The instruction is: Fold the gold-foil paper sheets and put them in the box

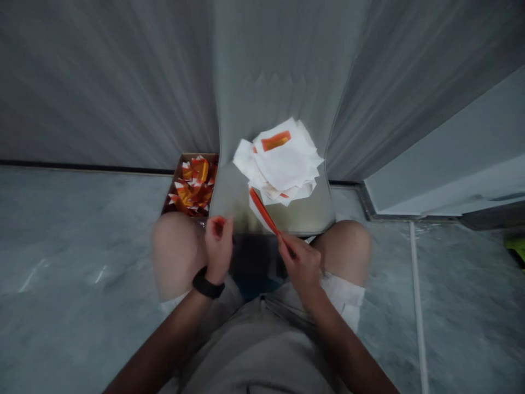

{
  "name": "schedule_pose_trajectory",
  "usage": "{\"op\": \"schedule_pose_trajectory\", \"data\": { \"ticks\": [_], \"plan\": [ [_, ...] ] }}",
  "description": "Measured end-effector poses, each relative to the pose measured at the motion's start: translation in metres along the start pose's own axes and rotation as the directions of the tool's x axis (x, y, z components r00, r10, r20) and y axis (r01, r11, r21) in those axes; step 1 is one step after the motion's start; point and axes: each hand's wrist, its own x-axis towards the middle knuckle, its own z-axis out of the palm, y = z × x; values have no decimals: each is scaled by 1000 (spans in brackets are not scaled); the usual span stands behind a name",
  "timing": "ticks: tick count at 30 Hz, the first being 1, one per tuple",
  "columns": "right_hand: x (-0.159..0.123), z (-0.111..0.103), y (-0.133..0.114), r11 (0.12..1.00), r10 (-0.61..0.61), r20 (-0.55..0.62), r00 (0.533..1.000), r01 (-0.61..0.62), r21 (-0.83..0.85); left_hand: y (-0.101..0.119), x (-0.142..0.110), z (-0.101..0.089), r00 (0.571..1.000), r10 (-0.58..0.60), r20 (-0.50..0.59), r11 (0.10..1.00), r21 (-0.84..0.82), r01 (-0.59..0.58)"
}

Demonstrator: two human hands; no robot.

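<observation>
My right hand (300,260) pinches one end of a thin folded paper piece (262,210), red on one side and white on the other, which slants up and left over the front of the seat. My left hand (219,249), with a black band on its wrist, is closed in front of my left knee. A reddish patch shows among its curled fingers, too blurred to make out. Beyond my hands, a loose pile of white papers (287,164) lies on the grey chair seat (233,213). The top sheet bears an orange-red rectangle.
Left of the seat, an open cardboard box (167,205) holds several crumpled orange, red and white pieces (192,189). Grey curtains (106,82) hang behind the chair. A pale panel (447,148) stands at the right, and something green (515,249) is at the far right edge.
</observation>
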Motion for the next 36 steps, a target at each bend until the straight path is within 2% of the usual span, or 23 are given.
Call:
{"op": "schedule_pose_trajectory", "data": {
  "ticks": [1, 3, 5, 9, 12, 15, 17, 20, 22, 24, 26, 28, 30, 32, 33, 36],
  "plan": [
    [-5, 6, 0, 998, -59, -32, 998, 59, -26, 1, -7, 2, 996, -34, 81, 999, 24, 32],
    [-15, 18, 0, 983, -177, -59, 983, 174, -52, 3, -19, 6, 955, -141, 260, 990, 28, 139],
    [-23, 27, 1, 963, -267, -31, 963, 265, -54, 3, -25, 11, 917, -186, 353, 981, 20, 191],
    [-35, 30, 1, 935, -351, 50, 935, 353, -38, -6, -22, 13, 930, -152, 335, 988, 49, 144],
    [-37, 25, -3, 933, -352, 62, 934, 356, -58, -7, -21, 6, 925, -130, 356, 986, 145, 82],
    [-33, 20, -10, 957, -271, 80, 959, 277, -85, 3, -27, -2, 900, -59, 432, 962, 265, -64],
    [-29, 18, -16, 971, -227, 136, 964, 235, -45, 13, -32, -4, 871, -36, 491, 954, 277, -117],
    [-24, 17, -25, 986, -159, 237, 959, 140, 96, 22, -37, -2, 847, -21, 532, 977, 190, -95],
    [-23, 18, -31, 982, -44, 259, 965, -5, 186, 23, -38, 1, 843, -20, 537, 990, 129, -59],
    [-21, 20, -35, 944, 120, 267, 956, -194, 267, 21, -37, 3, 836, -31, 548, 995, 96, -26],
    [-18, 22, -36, 863, 286, 269, 920, -369, 346, 18, -36, 4, 824, -30, 566, 995, 95, -29],
    [-13, 24, -34, 777, 401, 263, 878, -478, 410, 15, -34, 4, 806, 15, 592, 983, 137, -119],
    [-7, 26, -32, 742, 437, 257, 862, -507, 438, 14, -34, 4, 776, 94, 623, 945, 189, -266],
    [-3, 26, -32, 762, 408, 261, 875, -483, 430, 14, -35, 5, 762, 149, 630, 915, 203, -347],
    [-2, 26, -32, 779, 383, 262, 886, -462, 423, 14, -35, 6, 770, 152, 619, 921, 193, -338],
    [-3, 25, -35, 807, 315, 264, 912, -404, 431, 14, -36, 8, 826, 87, 557, 969, 145, -201]
  ]
}}
